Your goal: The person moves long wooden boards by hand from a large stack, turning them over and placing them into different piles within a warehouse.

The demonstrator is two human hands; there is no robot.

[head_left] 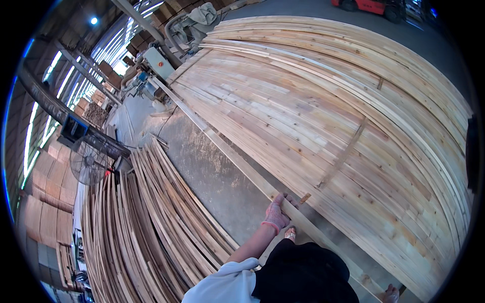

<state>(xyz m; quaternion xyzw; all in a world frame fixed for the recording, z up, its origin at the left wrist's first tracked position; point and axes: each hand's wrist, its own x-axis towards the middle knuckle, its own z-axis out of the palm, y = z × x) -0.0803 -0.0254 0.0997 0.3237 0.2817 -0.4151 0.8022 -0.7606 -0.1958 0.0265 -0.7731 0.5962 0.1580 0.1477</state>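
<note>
Two hands were by one long, pale board [242, 165]. The left hand [277, 214], in a pink glove, had its fingers curled around the board, holding it partway along. The right hand [390, 294] was by the near end, but the bottom edge cut most of it off, so I could not tell if its fingers were wide or closed.

The board ran above the grey floor [197, 161], between a big stack of flat planks [283, 116] and a pile of thin wood strips [151, 217]. Its far end was near a machine [154, 63], too small to see if they touched. Black clothes [303, 272] hid some floor, and one foot [290, 233] peeped out. The top edge cut off a red truck [366, 6], and the marks on its side were too tiny to read. Pale marks on a dark curved beam [48, 106] were too blurry to read.
</note>
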